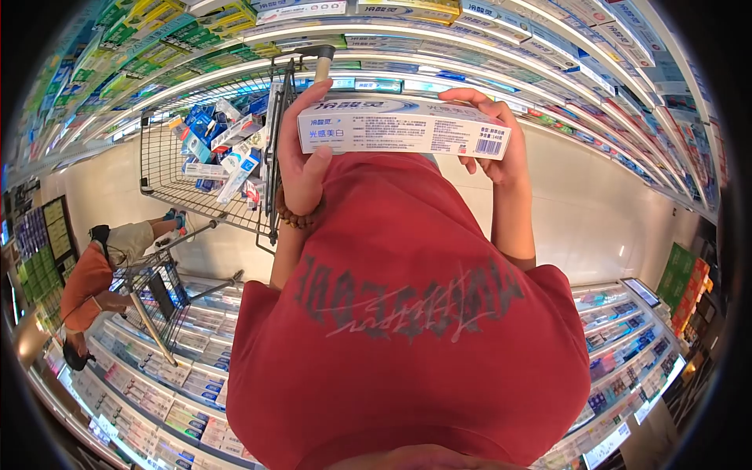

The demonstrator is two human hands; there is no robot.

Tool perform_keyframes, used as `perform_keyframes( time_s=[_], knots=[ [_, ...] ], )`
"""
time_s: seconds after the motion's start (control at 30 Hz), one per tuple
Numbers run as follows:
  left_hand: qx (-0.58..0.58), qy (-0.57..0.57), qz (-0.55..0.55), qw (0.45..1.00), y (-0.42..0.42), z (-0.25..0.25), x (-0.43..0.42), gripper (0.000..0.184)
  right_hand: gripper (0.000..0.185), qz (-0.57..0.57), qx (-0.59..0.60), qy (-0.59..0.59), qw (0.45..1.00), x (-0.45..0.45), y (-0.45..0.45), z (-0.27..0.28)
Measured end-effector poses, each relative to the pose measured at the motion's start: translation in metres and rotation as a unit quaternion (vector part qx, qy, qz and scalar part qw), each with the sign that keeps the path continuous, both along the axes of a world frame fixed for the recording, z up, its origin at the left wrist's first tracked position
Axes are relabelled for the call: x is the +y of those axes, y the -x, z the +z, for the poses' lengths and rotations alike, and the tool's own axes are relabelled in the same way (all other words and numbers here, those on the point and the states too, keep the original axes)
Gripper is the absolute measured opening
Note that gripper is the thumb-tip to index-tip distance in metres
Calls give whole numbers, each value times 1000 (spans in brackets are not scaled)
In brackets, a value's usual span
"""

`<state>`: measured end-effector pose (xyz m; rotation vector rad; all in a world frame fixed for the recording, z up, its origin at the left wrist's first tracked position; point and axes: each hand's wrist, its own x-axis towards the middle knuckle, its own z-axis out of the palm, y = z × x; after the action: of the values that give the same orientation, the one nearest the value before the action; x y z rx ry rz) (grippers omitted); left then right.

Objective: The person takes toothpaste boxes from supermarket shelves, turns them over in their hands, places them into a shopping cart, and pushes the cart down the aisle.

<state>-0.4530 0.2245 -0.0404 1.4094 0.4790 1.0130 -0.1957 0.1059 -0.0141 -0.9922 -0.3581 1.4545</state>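
A long white toothpaste box [392,135] with blue print and a barcode is held level in front of my red shirt. My left hand [301,145] grips its left end, the thumb across the lower front edge and a beaded bracelet at the wrist. At the barcode end, my right hand [501,137] holds the box with fingers over the top and below it. Just left of my left hand stands a wire shopping cart [160,168], with a heap of toothpaste boxes [223,149] inside.
Shelves [439,45] packed with toothpaste boxes run across the top. A person [86,286] in an orange shirt is at the left, beside another cart [160,290]. Pale floor [572,207] shows on the right, and more stocked shelves lie below.
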Motion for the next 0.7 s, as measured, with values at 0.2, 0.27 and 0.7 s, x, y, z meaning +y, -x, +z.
perform_keyframes(
  time_s=[0.2, 0.27, 0.7],
  knots=[
    [-12, 9, -16, 1000, 0, 4, -3, 76, 55, 17, 24, -21, 999, -6, -4, 3],
    [-13, 17, -31, 999, 1, 3, -3, 78, 54, 12, 23, -22, 999, -7, -5, 5],
    [-82, 87, -85, 989, -8, -1, -7, 84, 57, 23, 36, -42, 998, -16, -11, 7]
  ],
)
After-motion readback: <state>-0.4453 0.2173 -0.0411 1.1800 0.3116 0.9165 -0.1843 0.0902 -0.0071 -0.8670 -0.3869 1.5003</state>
